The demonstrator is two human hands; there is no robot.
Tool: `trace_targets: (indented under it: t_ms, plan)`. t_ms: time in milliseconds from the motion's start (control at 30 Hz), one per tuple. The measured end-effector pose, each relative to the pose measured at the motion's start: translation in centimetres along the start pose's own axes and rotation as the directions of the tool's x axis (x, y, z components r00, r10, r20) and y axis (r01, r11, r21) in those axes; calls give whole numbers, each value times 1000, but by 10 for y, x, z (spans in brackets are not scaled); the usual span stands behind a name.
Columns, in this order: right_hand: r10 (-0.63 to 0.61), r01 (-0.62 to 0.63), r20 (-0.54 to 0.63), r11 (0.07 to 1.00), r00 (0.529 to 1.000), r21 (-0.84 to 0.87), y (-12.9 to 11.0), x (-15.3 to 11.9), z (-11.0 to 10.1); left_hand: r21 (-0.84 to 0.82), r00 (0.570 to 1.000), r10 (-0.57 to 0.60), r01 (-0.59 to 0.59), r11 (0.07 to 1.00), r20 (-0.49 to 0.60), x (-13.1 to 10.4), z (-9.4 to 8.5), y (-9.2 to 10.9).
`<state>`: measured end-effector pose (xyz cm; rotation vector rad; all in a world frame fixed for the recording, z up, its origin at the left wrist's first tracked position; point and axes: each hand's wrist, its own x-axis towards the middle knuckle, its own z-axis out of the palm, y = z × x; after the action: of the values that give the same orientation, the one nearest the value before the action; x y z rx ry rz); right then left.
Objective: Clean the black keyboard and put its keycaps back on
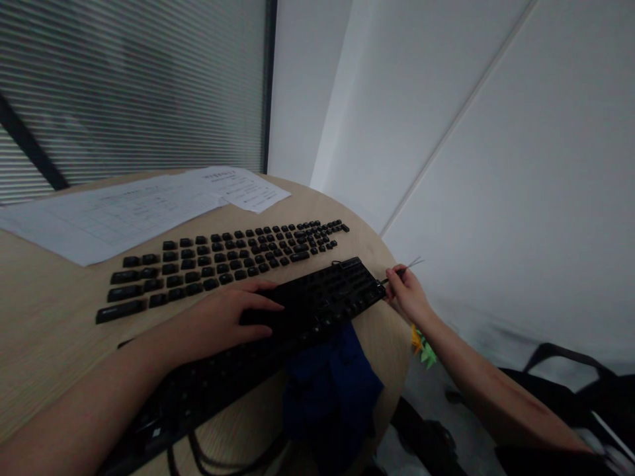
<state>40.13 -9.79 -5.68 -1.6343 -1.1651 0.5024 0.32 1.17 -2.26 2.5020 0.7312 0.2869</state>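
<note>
A black keyboard [297,301] lies slantwise across the round wooden table, its key area partly bare of caps. My left hand [238,314] rests on its middle with the fingers spread. At the keyboard's far right end, my right hand [403,287] pinches a thin wire tool [407,266], whose wires stick out beyond the fingers. Loose black keycaps [223,258] stand in rows behind the keyboard. A dark blue cloth [330,390] lies against the keyboard's near side.
Printed paper sheets [133,211] cover the table's back left. A black cable [223,466] curls below the keyboard. Orange and green objects [421,347] show beyond the table's right edge, near a black chair [565,383]. A white wall rises behind.
</note>
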Motion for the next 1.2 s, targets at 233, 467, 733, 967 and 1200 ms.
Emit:
trace_targets:
  t_ms: [233,467,733,967,1200]
  plan:
    - [-32,39,-60,992,998,123,6,-5,0,-9,1000,9,-10,1000,-25,-1,0,-1]
    - [-23,34,-62,982,998,184,5,3,-9,-15,999,17,-17,1000,-31,0,-1,1]
    - [-94,115,101,966,990,-232,-16,-4,-10,-10,996,65,-65,998,-63,-1,4,-7]
    - [-101,136,115,921,988,-366,-18,-4,-13,-41,996,60,-63,997,-61,1,6,-9]
    - [-29,62,120,956,992,-287,-22,-5,-13,-38,996,10,-14,999,-92,-1,8,-8]
